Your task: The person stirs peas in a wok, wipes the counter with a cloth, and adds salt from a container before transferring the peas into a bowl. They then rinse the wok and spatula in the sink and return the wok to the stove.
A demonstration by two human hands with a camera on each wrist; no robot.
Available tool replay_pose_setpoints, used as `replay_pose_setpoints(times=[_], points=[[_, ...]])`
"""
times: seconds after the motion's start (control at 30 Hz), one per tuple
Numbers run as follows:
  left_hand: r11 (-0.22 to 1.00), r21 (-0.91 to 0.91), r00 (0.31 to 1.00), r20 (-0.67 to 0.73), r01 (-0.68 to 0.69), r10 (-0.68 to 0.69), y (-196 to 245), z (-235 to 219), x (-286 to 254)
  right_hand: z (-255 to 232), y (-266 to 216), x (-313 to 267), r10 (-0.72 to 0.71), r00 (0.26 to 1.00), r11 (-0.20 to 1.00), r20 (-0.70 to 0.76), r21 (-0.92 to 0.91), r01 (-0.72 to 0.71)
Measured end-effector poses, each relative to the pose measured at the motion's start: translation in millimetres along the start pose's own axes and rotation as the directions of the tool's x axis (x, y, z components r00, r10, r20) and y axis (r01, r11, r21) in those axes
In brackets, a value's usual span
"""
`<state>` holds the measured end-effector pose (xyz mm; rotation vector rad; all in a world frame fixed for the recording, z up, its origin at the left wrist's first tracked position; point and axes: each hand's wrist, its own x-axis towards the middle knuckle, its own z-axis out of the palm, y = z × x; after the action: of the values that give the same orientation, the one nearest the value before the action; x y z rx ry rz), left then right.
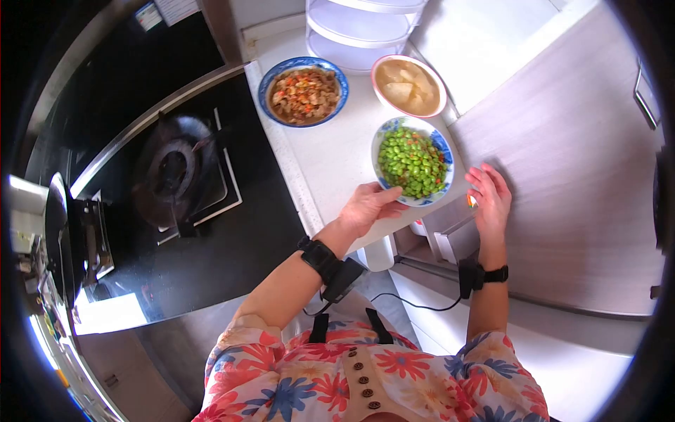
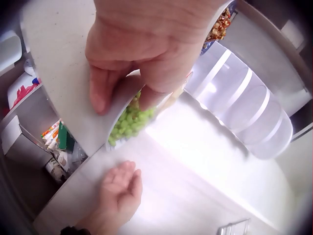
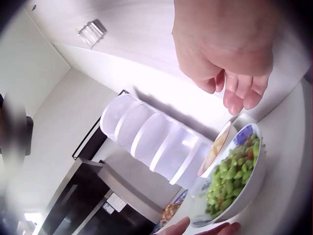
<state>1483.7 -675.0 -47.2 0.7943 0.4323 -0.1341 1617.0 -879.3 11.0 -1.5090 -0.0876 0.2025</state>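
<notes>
A blue-and-white bowl [image 1: 411,162] of green beans with small orange bits sits at the counter's front right. My left hand [image 1: 371,206] pinches its near-left rim, thumb over the edge and fingers along the outside wall, as the left wrist view shows too. Just right of the bowl is my right hand [image 1: 490,199], apart from it, fingers loosely bent and holding nothing. In the right wrist view that hand [image 3: 230,58] hangs above the bowl's far side. Behind the beans stands a pink-rimmed bowl [image 1: 409,86] with pale slices in liquid.
A blue-rimmed bowl [image 1: 304,91] of chopped meat and vegetables stands at the counter's back left. Behind is a white tiered rack [image 1: 362,32]. The black gas stove [image 1: 176,165] lies left, a wooden cabinet panel [image 1: 562,162] right. Below the counter shows an open compartment [image 1: 422,243].
</notes>
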Motion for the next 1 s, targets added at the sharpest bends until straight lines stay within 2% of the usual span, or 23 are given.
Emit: replay_pose_setpoints(times=[0.03, 0.07, 0.1, 0.13, 0.23, 0.37, 0.43, 0.47, 0.57, 0.6, 0.7, 0.77, 0.9, 0.93, 1.0], points=[[1.000, -0.025, 0.999, 0.032, 0.006, -0.005, 3, 2, -9, 4, -8, -11, 0.000, 1.000, 1.000, 0.025, -0.012, 0.000], [1.000, 0.028, 0.997, 0.073, 0.004, -0.006, 5, 0, -23, 12, -16, -24, -0.030, 0.999, 0.999, 0.027, -0.015, 0.030], [0.999, 0.032, 1.000, 0.026, -0.002, 0.001, 7, 1, -42, 22, -19, -35, -0.051, 0.998, 0.999, 0.046, -0.005, 0.051], [0.999, 0.045, 0.998, 0.066, -0.005, 0.002, 4, -7, -57, 30, -19, -45, -0.047, 0.996, 0.999, 0.079, 0.008, 0.046], [0.998, 0.047, 0.991, 0.135, -0.030, 0.023, 3, -44, -123, 71, -18, -85, 0.009, 0.968, 0.998, 0.252, 0.053, -0.023], [0.994, 0.018, 0.993, -0.060, -0.105, 0.106, 3, -113, -254, 162, -8, -168, 0.103, 0.846, 0.992, 0.523, 0.006, -0.125], [0.987, -0.026, 0.966, -0.207, -0.162, 0.153, -9, -155, -328, 211, -5, -219, 0.129, 0.743, 0.987, 0.656, -0.014, -0.159], [0.983, 0.008, 0.942, -0.285, -0.184, 0.179, -12, -175, -372, 238, -8, -251, 0.131, 0.691, 0.990, 0.711, -0.053, -0.134], [0.950, 0.044, 0.816, -0.501, -0.309, 0.289, -34, -228, -501, 302, -12, -339, 0.067, 0.532, 0.998, 0.844, -0.063, -0.024], [0.938, 0.043, 0.763, -0.570, -0.344, 0.306, -41, -242, -544, 323, -14, -372, 0.079, 0.483, 0.997, 0.872, -0.068, -0.041], [0.894, 0.116, 0.545, -0.756, -0.433, 0.362, -65, -280, -660, 378, -12, -458, 0.136, 0.227, 0.989, 0.964, -0.118, -0.093], [0.831, 0.141, 0.391, -0.831, -0.538, 0.395, -75, -299, -723, 414, -11, -504, 0.116, 0.110, 0.993, 0.987, -0.113, -0.032], [0.762, 0.234, 0.228, -0.866, -0.604, 0.446, -72, -346, -801, 459, -22, -562, 0.107, 0.002, 0.994, 0.994, -0.107, -0.008], [0.761, 0.267, 0.197, -0.867, -0.592, 0.457, -63, -356, -811, 468, -24, -570, 0.111, -0.006, 0.993, 0.994, -0.111, -0.032], [0.749, 0.336, 0.159, -0.850, -0.571, 0.502, -43, -379, -824, 484, -27, -579, 0.089, -0.010, 0.996, 0.996, -0.089, 0.020]])
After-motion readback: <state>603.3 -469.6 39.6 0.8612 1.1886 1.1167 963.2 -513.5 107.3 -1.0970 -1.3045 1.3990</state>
